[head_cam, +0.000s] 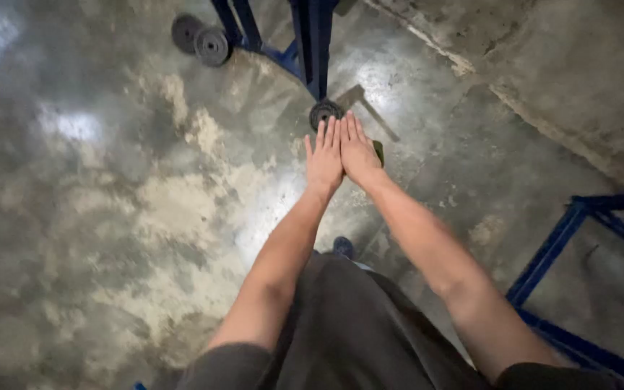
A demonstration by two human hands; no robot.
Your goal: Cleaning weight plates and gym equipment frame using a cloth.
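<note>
Grey, shiny concrete floor point(110, 217) fills the view, with pale worn patches and bright spots of light on it. A person stands and looks down at two bare arms stretched straight out in front.

The left hand point(324, 157) and the right hand point(359, 152) are side by side and touching along their inner edges. Both are flat and open, palms down, fingers straight and close together, pointing away from the body. Neither hand holds anything.

Just past the fingertips is a small black caster wheel point(325, 112). It sits at the bottom of a blue metal frame point(312, 43) that stands farther away, at the top of the view. The wheel lies straight ahead of the left hand, so the left fingertips are a bit nearer to it than the right ones. I cannot tell if the fingers touch the wheel or only hang above it.

A small dark green thing point(378, 152) peeks out from under the right hand's outer edge; what it is I cannot tell.

Two more black wheels point(202, 40) sit well apart, up and to the left. Another blue frame point(579, 274) stands on the right side, near the right arm. A blue shoe tip point(342, 247) shows below the hands.
</note>
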